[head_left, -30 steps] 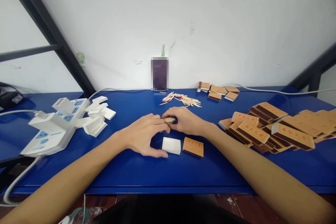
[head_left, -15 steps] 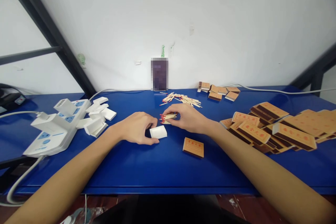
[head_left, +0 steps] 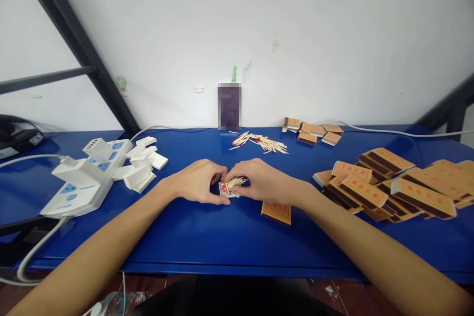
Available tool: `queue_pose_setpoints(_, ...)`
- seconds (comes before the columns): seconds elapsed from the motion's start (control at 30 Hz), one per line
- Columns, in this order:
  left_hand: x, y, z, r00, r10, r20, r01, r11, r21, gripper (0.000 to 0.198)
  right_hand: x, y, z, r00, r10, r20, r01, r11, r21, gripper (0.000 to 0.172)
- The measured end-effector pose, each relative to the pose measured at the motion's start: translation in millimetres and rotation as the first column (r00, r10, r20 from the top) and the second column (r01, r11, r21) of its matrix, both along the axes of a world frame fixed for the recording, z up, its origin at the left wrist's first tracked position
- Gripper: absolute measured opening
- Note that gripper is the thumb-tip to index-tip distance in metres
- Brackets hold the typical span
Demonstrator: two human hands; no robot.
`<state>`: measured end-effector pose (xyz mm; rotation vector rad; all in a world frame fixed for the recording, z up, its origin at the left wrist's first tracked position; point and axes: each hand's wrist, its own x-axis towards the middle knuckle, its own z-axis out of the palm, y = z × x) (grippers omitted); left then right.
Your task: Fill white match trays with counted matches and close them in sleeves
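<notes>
Near the middle of the blue table, my left hand [head_left: 203,181] grips a small white matchbox tray [head_left: 232,196] by its left end, thumb at the near side. My right hand [head_left: 255,180] pinches a bundle of matches [head_left: 237,183], their red heads pointing left and lying inside the tray; the sticks slant up at the right. Part of the tray is hidden by the fingers. Just below my right hand lies a tan matchbox sleeve [head_left: 277,213] with red print, its far edge covered by the hand. Beyond both hands is a loose pile of matches [head_left: 266,143].
White trays [head_left: 142,160] lie in a heap at left, beside a white power strip [head_left: 79,187] with plugs and cables. Many printed matchboxes [head_left: 365,190] are piled at right. Several open sleeves [head_left: 307,137] sit at the back near the wall. A blurred dark box [head_left: 229,107] stands against the wall.
My right hand has moved the matches down and left into the white tray. My left hand still holds the tray, which now shows red match heads inside. The view has shifted slightly.
</notes>
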<state>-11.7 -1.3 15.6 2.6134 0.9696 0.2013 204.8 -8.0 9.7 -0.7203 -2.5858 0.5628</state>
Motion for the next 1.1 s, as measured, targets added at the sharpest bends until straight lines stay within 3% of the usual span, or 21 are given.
queue_pose_setpoints(0.33, -2.9, 2.4, 3.3, 1.0, 0.028, 0.0, -0.028, 0.999, -0.018, 0.051, 6.0, -0.2, 8.7, 1.0, -0.022, 0.0, 0.022, 1.0, 0.009, 0.027)
queue_pose_setpoints(0.47, -8.6, 3.4, 11.7, 0.999, 0.036, 0.031, -0.032, 0.992, -0.119, 0.045, 13.6, 0.1, 15.9, 0.999, -0.048, -0.005, 0.048, 0.999, 0.009, 0.021)
queue_pose_setpoints(0.67, -12.8, 2.0, 16.9, 0.997, 0.047, 0.062, -0.024, 0.943, -0.332, 0.024, 19.4, 0.1, 21.9, 0.993, -0.059, 0.103, 0.073, 0.988, -0.133, 0.028)
queue_pose_setpoints(0.9, -9.4, 2.4, 10.1, 0.984, 0.052, 0.169, 0.006, 0.945, -0.328, 0.016, 14.6, -2.3, 21.2, 0.995, -0.037, 0.095, 0.053, 0.983, -0.178, 0.016)
queue_pose_setpoints(1.1, -7.1, 2.7, 14.6, 0.966, 0.067, 0.248, -0.001, 0.966, -0.259, 0.017, 16.2, 2.7, 17.4, 0.994, -0.068, 0.085, 0.079, 0.987, -0.138, 0.012)
